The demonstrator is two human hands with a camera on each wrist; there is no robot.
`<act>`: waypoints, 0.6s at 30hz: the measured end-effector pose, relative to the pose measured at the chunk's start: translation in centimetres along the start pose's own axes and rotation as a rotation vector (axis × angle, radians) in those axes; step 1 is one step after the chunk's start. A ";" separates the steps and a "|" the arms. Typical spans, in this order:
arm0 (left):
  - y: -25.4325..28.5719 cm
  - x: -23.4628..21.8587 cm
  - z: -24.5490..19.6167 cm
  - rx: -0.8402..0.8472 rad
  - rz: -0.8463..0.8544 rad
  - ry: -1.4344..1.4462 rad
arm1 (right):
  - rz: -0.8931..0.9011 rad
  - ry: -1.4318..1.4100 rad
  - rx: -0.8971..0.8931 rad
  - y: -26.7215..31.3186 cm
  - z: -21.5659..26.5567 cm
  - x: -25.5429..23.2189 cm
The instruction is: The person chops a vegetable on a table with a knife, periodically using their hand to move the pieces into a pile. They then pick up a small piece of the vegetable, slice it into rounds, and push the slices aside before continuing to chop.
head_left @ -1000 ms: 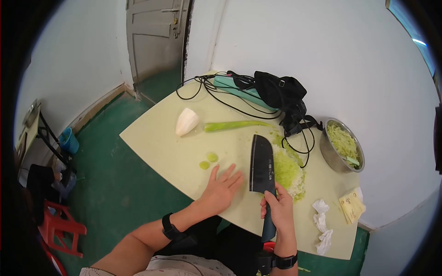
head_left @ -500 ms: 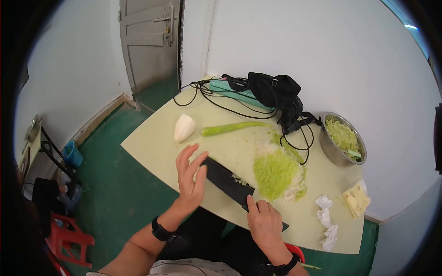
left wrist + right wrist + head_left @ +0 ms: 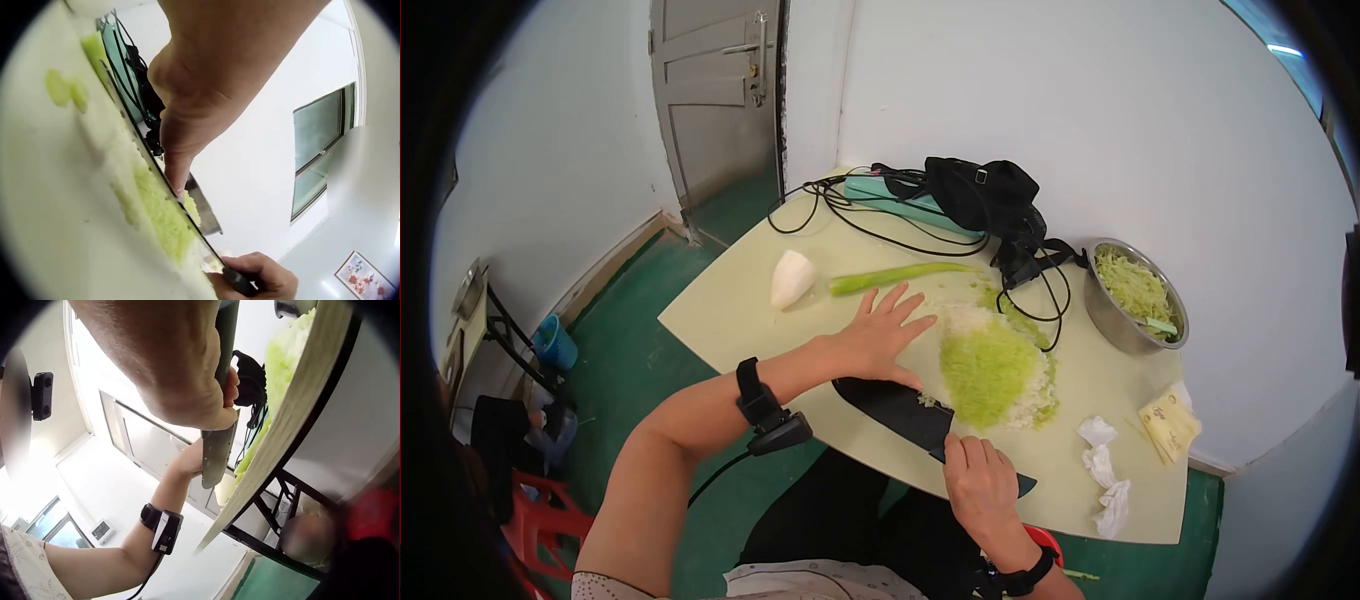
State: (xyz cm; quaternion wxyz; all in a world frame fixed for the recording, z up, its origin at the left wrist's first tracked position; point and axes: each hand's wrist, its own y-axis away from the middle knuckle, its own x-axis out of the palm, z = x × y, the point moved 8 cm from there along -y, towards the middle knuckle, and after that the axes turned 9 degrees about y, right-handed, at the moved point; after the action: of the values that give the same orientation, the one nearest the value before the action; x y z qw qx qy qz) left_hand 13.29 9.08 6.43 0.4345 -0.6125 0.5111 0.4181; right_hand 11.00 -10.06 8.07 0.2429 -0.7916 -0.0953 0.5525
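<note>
My right hand (image 3: 982, 485) grips the handle of a dark cleaver (image 3: 890, 412), its blade pointing left along the table's front edge. Bits of chopped vegetable cling to the blade near the handle. Fingers spread, my left hand (image 3: 872, 342) reaches over the table just beyond the blade, its thumb close to the chopped pile. That pile of finely chopped green and white vegetable (image 3: 990, 375) lies right of the left hand. In the left wrist view, the blade (image 3: 147, 150) stands edge-on, and two green slices (image 3: 57, 87) lie on the table.
Behind the hands are a pale peeled vegetable chunk (image 3: 793, 278) and a long green stalk (image 3: 900, 276). A black bag (image 3: 982, 195) with loose cables lies at the back. To the right are a metal bowl (image 3: 1125, 325) of shreds, crumpled tissues (image 3: 1100, 462) and a yellow packet (image 3: 1170, 425).
The cleaver swung from pointing away to pointing left at the front edge. My left hand went to the blade's tip, then moved right and forward beyond the blade toward the pile.
</note>
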 end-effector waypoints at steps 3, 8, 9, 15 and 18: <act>-0.8 0.2 0.7 -0.039 0.003 0.060 | -0.005 -0.012 -0.011 0.3 -0.2 0.0; -0.2 0.7 -3.7 0.135 0.156 0.054 | -0.004 -0.050 0.014 0.3 -0.3 -0.2; -0.1 1.0 -4.3 0.161 0.185 0.018 | -0.006 -0.050 0.013 0.2 -0.3 -0.3; -1.4 0.5 -0.5 -0.021 0.118 0.078 | -0.013 -0.050 0.023 0.6 -0.6 -0.6; -1.0 0.9 -4.0 0.104 0.166 0.090 | -0.022 -0.016 -0.002 0.4 -0.3 -0.5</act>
State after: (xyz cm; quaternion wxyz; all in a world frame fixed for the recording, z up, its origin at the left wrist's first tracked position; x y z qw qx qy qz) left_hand 14.63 5.11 6.78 0.4060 -0.5629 0.6000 0.3978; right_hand 10.99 -10.71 8.39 0.2476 -0.7862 -0.1064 0.5561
